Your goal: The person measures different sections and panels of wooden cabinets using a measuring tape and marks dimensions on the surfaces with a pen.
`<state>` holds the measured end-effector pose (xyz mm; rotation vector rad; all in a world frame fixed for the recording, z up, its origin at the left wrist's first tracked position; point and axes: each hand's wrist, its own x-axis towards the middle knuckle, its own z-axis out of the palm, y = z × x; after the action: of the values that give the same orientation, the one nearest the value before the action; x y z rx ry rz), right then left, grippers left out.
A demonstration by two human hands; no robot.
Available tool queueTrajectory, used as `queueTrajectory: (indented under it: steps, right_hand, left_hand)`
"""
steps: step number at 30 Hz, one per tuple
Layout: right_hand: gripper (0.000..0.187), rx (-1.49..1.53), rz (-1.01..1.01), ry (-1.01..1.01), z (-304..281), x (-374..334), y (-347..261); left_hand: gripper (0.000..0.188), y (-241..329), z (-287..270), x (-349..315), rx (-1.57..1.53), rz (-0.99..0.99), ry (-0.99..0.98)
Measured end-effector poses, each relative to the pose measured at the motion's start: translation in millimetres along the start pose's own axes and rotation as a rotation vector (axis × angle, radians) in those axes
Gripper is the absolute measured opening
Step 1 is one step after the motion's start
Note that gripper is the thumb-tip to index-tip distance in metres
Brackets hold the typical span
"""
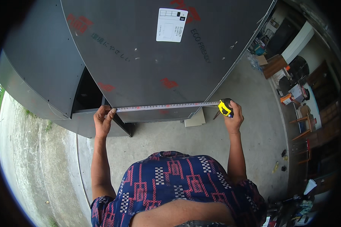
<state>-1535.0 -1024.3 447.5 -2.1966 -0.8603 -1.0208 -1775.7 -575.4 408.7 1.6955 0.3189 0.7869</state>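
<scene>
Two hands (102, 119) (235, 117), one tape measure (225, 107), one panel (151, 60)

Dark grey matt smooth sheet panel (147, 56); white paper label (172, 25); yellow plastic tape measure case (225, 108); rough concrete floor (250, 113).

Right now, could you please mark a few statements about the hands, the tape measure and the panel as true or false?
1. The right hand holds a yellow-and-black tape measure case. True.
2. The tape blade is stretched along the near edge of the dark grey panel. True.
3. The left hand hangs free, away from the blade. False: it holds the blade's end at the panel's left corner.
4. A white label is stuck on the panel. True.
5. The floor is wooden planks. False: it looks like grey concrete.
</scene>
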Motion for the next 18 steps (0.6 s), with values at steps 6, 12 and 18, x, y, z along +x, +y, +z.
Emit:
queueTrajectory:
  steps: [6,12,18]
  right_hand:
    - [0.06,0.024,0.06,0.017,4.8,-16.1,6.3]
    - [0.062,0.087,0.094,0.005,10.2,-19.7,1.4]
    - [0.061,0.08,0.068,0.027,13.9,-21.3,1.0]
  left_hand:
    - [0.02,11.7,10.8,1.7,0.099,0.076,0.011]
    - [0.021,14.7,12.1,2.7,0.232,0.155,0.012]
    - [0.024,20.7,12.3,4.9,0.38,0.261,-0.009]
